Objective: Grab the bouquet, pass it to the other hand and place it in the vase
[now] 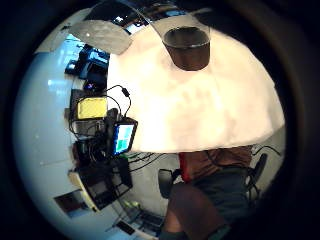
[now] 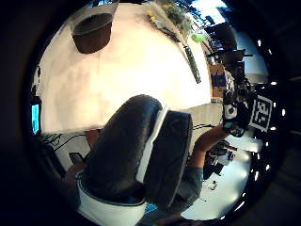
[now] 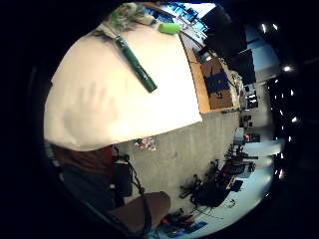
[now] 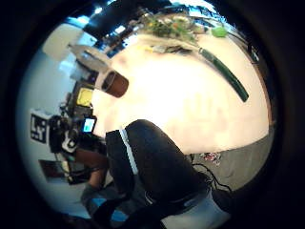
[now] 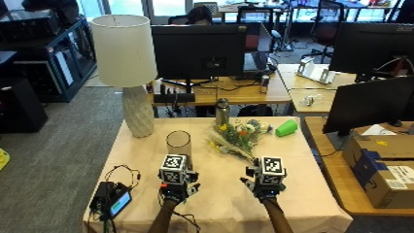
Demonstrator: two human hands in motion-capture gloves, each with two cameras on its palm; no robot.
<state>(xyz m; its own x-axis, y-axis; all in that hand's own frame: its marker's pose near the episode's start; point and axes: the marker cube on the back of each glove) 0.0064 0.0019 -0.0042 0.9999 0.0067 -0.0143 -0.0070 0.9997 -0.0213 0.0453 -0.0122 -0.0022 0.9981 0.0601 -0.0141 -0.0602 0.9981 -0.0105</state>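
Here both hands hover above the near part of the cloth-covered counter [image 5: 213, 204], holding nothing. The left hand [image 5: 176, 187] is over the counter's near left, the right hand [image 5: 264, 187] over its near right; the two are well apart. In the outside view the fingers [image 5: 246, 183] of the right hand spread slightly and look relaxed, touching no object. The left hand's fingers appear loosely extended, also free of any object.

The bouquet [image 5: 238, 137] lies flat on the counter beyond the right hand, flower heads toward the far edge, wrapped stem end pointing toward the near right. The right palm views show its green stem wrap [image 3: 135, 64] resting on the cloth, apart from the hand. The vase [image 5: 179, 142], a clear upright cylinder, stands on the counter just beyond the left hand, beside the bouquet but not touching it.

A white lamp [image 5: 127, 73] stands at the far left corner. A green cup [image 5: 286, 127] lies near the far right edge. A small device with a lit screen [image 5: 118, 203] and cables sits at the near left edge.
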